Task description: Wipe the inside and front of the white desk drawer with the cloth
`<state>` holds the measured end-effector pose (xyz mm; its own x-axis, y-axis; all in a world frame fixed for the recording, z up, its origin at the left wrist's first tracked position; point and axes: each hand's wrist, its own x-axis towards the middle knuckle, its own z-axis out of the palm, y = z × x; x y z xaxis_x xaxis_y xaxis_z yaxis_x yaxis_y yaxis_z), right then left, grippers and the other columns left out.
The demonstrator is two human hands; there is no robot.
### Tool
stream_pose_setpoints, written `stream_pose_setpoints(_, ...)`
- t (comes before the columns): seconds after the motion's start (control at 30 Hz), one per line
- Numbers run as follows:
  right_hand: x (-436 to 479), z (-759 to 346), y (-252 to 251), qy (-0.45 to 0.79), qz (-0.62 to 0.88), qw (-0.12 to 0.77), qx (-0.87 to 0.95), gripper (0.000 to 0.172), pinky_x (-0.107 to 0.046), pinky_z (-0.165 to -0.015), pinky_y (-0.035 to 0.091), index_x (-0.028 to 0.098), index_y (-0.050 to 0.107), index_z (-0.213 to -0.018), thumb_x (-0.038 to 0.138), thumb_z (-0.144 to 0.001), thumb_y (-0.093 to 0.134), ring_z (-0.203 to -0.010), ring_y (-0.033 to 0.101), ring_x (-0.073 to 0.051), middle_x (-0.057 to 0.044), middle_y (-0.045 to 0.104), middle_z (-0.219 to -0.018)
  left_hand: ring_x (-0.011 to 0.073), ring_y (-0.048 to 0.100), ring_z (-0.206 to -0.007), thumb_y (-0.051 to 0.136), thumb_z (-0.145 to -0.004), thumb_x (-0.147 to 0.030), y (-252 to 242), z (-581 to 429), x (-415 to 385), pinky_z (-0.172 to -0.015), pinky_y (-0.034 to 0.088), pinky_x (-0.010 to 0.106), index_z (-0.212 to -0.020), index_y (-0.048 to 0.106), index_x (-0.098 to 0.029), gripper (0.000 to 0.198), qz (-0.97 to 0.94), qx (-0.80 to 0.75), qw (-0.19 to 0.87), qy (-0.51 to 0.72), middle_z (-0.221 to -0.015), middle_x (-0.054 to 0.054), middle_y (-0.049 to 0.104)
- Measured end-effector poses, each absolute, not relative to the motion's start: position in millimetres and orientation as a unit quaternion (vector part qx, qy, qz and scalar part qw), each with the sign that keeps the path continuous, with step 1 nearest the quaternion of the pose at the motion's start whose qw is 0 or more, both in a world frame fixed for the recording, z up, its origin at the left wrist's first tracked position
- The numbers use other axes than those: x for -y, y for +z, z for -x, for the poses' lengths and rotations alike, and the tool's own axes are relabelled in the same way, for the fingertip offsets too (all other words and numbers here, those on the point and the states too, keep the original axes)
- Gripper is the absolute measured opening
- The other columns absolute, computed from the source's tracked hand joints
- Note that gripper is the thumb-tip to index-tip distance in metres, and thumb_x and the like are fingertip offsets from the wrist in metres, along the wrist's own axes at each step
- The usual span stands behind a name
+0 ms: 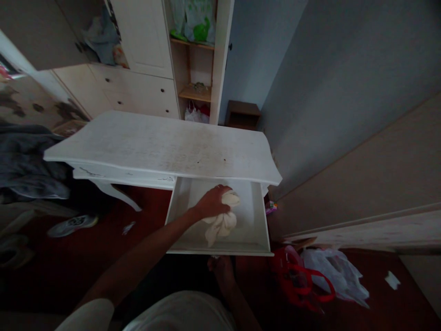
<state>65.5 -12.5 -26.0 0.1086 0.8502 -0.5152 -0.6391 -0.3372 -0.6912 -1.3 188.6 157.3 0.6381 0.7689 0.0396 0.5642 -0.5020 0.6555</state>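
My left hand (212,202) is closed on a cream-coloured cloth (222,223) and presses it against the floor of an open white drawer (257,230). The drawer is pulled out from under the right side of a white table (161,147). My right hand (220,268) is low and in shadow under the drawer's front edge, fingers curled at its underside. What those fingers hold is too dark to make out.
A red-handled bag (299,280) and a white plastic bag (339,273) lie on the red floor at right. A shoe (72,225) lies at left near dark clothing (27,161). A white wardrobe with open shelves (195,59) stands behind the table.
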Motion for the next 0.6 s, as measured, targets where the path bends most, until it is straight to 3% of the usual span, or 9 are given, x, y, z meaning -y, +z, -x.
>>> stream_pose_setpoints(0.1,13,-66,-25,0.659,0.484,0.566,0.103,0.050,-0.027,-0.050,0.041,0.018,0.065,-0.069,0.068,-0.063,0.069,-0.049,0.054,-0.014,-0.003,0.063,-0.055,0.0224,0.057,-0.113,0.067,-0.069,-0.023,198,18,-220,-0.099,0.045,0.036,-0.128,0.053,-0.021,0.060,-0.828,-0.420,0.262,0.264,-0.124,0.005,0.060)
stream_pose_setpoints(0.23,14,-68,-23,0.665,0.489,0.557,0.096,0.052,-0.027,-0.050,0.041,0.018,0.064,-0.069,0.069,-0.063,0.069,-0.052,0.056,-0.016,-0.004,0.064,-0.058,0.0277,0.051,-0.120,0.065,-0.071,-0.027,240,40,-268,-0.103,0.041,0.047,-0.128,0.050,-0.019,0.059,-0.807,-0.466,0.122,0.341,-0.128,0.007,0.056)
stream_pose_setpoints(0.4,13,-69,-22,0.678,0.478,0.549,0.099,0.048,-0.027,-0.051,0.041,0.018,0.063,-0.067,0.066,-0.064,0.069,-0.051,0.055,-0.015,-0.004,0.064,-0.057,0.0294,0.040,-0.130,0.062,-0.080,-0.034,247,64,-314,-0.107,0.036,0.048,-0.134,0.043,-0.020,0.059,-0.752,-0.521,-0.007,0.403,-0.139,0.010,0.047)
stream_pose_setpoints(0.47,13,-68,-22,0.672,0.482,0.554,0.098,0.047,-0.027,-0.050,0.041,0.018,0.064,-0.068,0.065,-0.066,0.068,-0.050,0.055,-0.015,-0.004,0.064,-0.056,0.0304,0.039,-0.131,0.061,-0.081,-0.036,235,71,-324,-0.107,0.035,0.048,-0.136,0.041,-0.020,0.060,-0.751,-0.537,-0.018,0.384,-0.142,0.011,0.044)
stream_pose_setpoints(0.6,15,-68,-21,0.668,0.486,0.553,0.107,0.046,-0.026,-0.051,0.041,0.017,0.067,-0.070,0.063,-0.070,0.067,-0.051,0.057,-0.015,-0.005,0.066,-0.058,0.0388,0.041,-0.128,0.060,-0.079,-0.042,202,75,-334,-0.104,0.033,0.057,-0.139,0.040,-0.019,0.067,-0.775,-0.587,0.012,0.235,-0.143,0.017,0.045)
